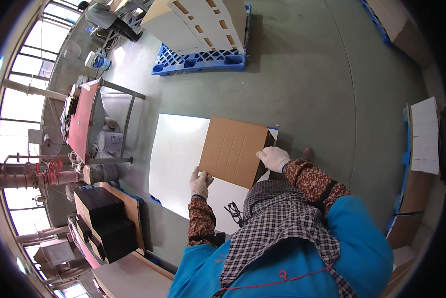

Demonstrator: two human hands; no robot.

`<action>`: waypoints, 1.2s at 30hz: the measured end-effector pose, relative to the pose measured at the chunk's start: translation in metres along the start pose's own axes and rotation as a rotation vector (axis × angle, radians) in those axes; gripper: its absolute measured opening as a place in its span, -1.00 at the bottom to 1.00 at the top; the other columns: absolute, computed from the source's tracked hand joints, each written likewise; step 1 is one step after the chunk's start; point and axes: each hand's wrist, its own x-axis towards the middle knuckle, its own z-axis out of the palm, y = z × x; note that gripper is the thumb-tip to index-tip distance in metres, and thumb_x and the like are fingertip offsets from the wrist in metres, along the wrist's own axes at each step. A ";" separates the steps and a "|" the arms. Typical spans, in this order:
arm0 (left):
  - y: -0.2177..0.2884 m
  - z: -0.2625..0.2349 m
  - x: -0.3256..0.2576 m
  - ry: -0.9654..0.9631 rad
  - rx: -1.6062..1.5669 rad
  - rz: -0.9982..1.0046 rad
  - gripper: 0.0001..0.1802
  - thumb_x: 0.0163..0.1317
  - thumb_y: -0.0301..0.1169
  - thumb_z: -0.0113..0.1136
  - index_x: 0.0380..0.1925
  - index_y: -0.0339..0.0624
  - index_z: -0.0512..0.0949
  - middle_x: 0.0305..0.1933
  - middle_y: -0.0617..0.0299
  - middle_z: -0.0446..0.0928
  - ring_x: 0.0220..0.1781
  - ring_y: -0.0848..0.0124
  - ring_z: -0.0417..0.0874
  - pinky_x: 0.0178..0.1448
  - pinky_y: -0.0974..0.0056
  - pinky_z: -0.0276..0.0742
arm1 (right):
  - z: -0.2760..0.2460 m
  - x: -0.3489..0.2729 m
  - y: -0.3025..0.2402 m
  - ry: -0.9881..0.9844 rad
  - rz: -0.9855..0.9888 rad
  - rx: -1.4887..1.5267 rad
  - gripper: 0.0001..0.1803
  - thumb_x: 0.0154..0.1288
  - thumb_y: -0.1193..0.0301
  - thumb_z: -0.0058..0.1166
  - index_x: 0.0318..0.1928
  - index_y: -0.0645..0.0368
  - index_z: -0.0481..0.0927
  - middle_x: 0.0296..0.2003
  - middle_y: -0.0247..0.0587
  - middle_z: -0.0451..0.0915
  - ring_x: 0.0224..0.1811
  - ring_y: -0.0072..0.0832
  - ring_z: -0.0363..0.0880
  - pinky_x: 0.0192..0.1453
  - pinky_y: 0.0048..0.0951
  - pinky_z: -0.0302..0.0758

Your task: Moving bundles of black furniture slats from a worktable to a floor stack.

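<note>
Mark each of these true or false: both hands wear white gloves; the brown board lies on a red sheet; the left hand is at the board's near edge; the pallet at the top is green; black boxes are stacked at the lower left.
1. Both hands wear white gloves. True: the left hand and right hand are both gloved in white.
2. The brown board lies on a red sheet. False: it lies on a white sheet.
3. The left hand is at the board's near edge. True.
4. The pallet at the top is green. False: it is blue.
5. Black boxes are stacked at the lower left. True.
</note>
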 end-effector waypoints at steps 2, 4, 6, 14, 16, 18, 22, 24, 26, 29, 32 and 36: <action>0.000 -0.001 -0.001 0.023 0.017 -0.010 -0.41 0.43 -0.57 0.06 0.42 -0.33 0.20 -0.33 0.24 0.54 -0.43 0.51 0.57 -0.32 0.38 0.66 | 0.001 0.004 0.002 0.053 -0.053 -0.050 -0.41 0.52 0.01 -0.24 -0.10 0.26 0.69 -0.10 0.13 0.70 0.02 0.02 0.67 0.14 0.02 0.55; -0.004 -0.007 0.003 0.037 0.029 -0.017 -0.35 0.38 -0.56 0.12 0.45 -0.33 0.18 -0.29 0.21 0.55 -0.40 0.52 0.60 -0.32 0.39 0.71 | -0.003 0.007 -0.001 0.034 -0.055 -0.057 -0.42 0.52 0.02 -0.25 -0.08 0.25 0.69 -0.09 0.13 0.70 0.02 0.01 0.68 0.13 0.02 0.56; -0.001 -0.002 0.001 0.025 0.031 -0.023 -0.36 0.38 -0.57 0.11 0.44 -0.33 0.19 -0.29 0.21 0.55 -0.41 0.52 0.60 -0.33 0.39 0.70 | -0.007 0.011 0.001 0.018 -0.052 -0.067 -0.42 0.53 0.02 -0.26 -0.07 0.24 0.69 -0.08 0.12 0.70 0.03 0.00 0.68 0.11 0.02 0.57; 0.006 -0.006 0.002 -0.039 0.056 -0.070 -0.59 0.44 -0.54 0.04 0.27 -0.26 0.35 -0.31 0.24 0.55 -0.42 0.49 0.59 -0.33 0.37 0.64 | -0.004 0.020 0.004 0.077 -0.040 -0.103 -0.43 0.50 0.00 -0.19 -0.03 0.25 0.67 -0.16 0.14 0.71 -0.06 -0.02 0.72 0.06 0.00 0.59; 0.020 0.007 -0.011 0.054 0.173 -0.118 -0.60 0.41 -0.52 0.07 0.23 -0.29 0.38 -0.23 0.18 0.58 -0.33 0.44 0.62 -0.29 0.34 0.63 | -0.022 0.002 -0.006 0.246 0.035 -0.030 -0.47 0.45 0.01 -0.07 -0.01 0.26 0.63 -0.23 0.14 0.70 -0.11 -0.02 0.72 0.02 0.00 0.60; 0.017 0.008 -0.007 0.044 0.106 -0.122 -0.62 0.40 -0.52 0.09 0.19 -0.33 0.39 -0.18 0.13 0.58 -0.26 0.39 0.64 -0.22 0.30 0.66 | -0.033 0.001 -0.007 0.331 0.022 0.008 -0.51 0.41 0.05 0.03 0.02 0.25 0.57 -0.16 0.11 0.67 -0.03 -0.05 0.68 0.03 -0.04 0.59; 0.012 0.016 0.001 0.064 -0.023 -0.186 -0.69 0.36 -0.54 0.09 0.07 -0.45 0.42 -0.06 0.03 0.59 -0.06 0.21 0.69 0.01 0.16 0.72 | -0.045 0.032 0.007 0.685 -0.209 -0.203 -0.53 0.40 0.08 0.02 0.09 0.19 0.48 0.07 0.02 0.56 0.15 -0.09 0.54 0.19 -0.11 0.51; -0.009 -0.001 0.018 0.094 -0.112 -0.198 -0.75 0.34 -0.55 0.12 -0.04 -0.51 0.46 -0.06 -0.02 0.60 0.01 0.14 0.70 0.08 0.11 0.72 | -0.045 0.046 0.003 0.436 -0.154 -0.274 -0.57 0.43 0.11 -0.04 0.07 0.18 0.51 0.03 -0.01 0.59 0.13 -0.10 0.55 0.22 -0.08 0.49; -0.052 -0.051 0.040 -0.146 0.173 0.002 -0.79 0.31 -0.55 0.16 -0.12 -0.50 0.53 -0.09 0.02 0.63 0.00 0.18 0.71 0.08 0.17 0.71 | -0.034 0.055 -0.013 0.367 -0.200 -0.329 -0.61 0.47 0.14 -0.11 0.02 0.17 0.55 -0.01 -0.02 0.62 0.09 -0.09 0.59 0.18 -0.05 0.52; -0.002 0.031 -0.002 -0.139 0.947 0.255 -0.70 0.09 -0.38 0.39 -0.13 -0.10 0.68 -0.23 -0.01 0.73 -0.07 0.04 0.74 0.02 0.09 0.65 | -0.038 0.058 0.010 0.389 -0.102 -0.280 -0.63 0.48 0.17 -0.13 -0.03 0.17 0.60 -0.06 0.01 0.66 0.05 -0.06 0.63 0.13 -0.03 0.54; 0.013 0.043 -0.025 -0.043 1.175 0.307 -0.68 0.06 -0.41 0.39 -0.14 -0.16 0.66 -0.22 -0.05 0.72 -0.04 0.00 0.73 0.04 0.06 0.65 | -0.046 0.053 0.001 0.346 -0.131 -0.273 -0.64 0.50 0.18 -0.19 -0.08 0.17 0.57 -0.09 0.01 0.65 0.07 -0.03 0.58 0.15 -0.02 0.51; 0.001 0.039 -0.022 0.037 1.130 0.365 -0.69 0.01 -0.45 0.39 -0.21 -0.29 0.60 -0.19 -0.13 0.69 -0.02 -0.08 0.70 0.01 0.02 0.65 | -0.054 0.054 0.002 0.285 -0.168 -0.281 -0.63 0.49 0.18 -0.18 -0.09 0.19 0.60 -0.10 0.07 0.66 0.02 0.02 0.62 0.12 0.00 0.53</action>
